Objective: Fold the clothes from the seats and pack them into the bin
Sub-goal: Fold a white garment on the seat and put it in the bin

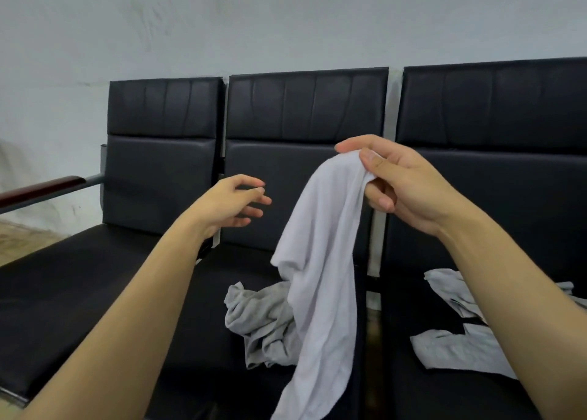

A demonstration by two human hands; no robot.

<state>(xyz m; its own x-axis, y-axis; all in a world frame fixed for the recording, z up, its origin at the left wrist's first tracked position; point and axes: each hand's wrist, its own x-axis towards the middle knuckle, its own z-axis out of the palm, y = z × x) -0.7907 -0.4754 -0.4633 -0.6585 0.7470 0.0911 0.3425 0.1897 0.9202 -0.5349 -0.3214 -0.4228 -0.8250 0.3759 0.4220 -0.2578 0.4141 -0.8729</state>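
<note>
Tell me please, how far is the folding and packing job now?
Early. No folded piece and no bin in view. The right hand pinches a white cloth hanging unfolded; the left hand reaches, holding nothing. Crumpled grey clothes and more grey pieces lie on the seats.

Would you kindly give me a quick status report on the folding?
Right hand pinching white terry cloth, hanging. Left hand open, empty. Crumpled grey garment waiting on black seat. Nothing blocking.
</note>
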